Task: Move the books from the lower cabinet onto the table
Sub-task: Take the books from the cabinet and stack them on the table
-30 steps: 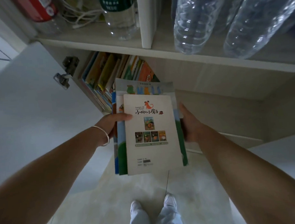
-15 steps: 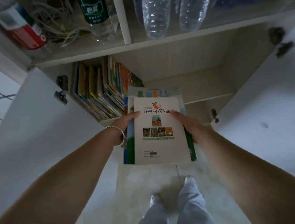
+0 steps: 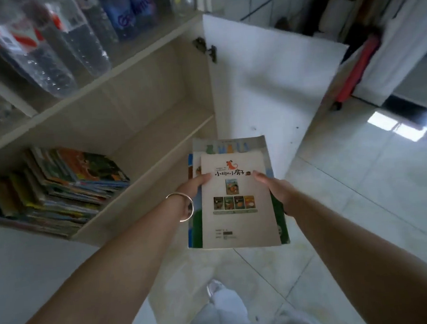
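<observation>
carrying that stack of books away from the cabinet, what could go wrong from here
The stack of books holds uneven sizes, gripped only at its sides by the left hand and right hand; the small top book could slide off. The open cabinet door stands close on the right, so a turn might clip it.

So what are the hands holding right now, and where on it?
A small stack of books, gripped along its long side edges: the left hand on the left edge, the right hand on the right, thumbs on the top cover.
</observation>
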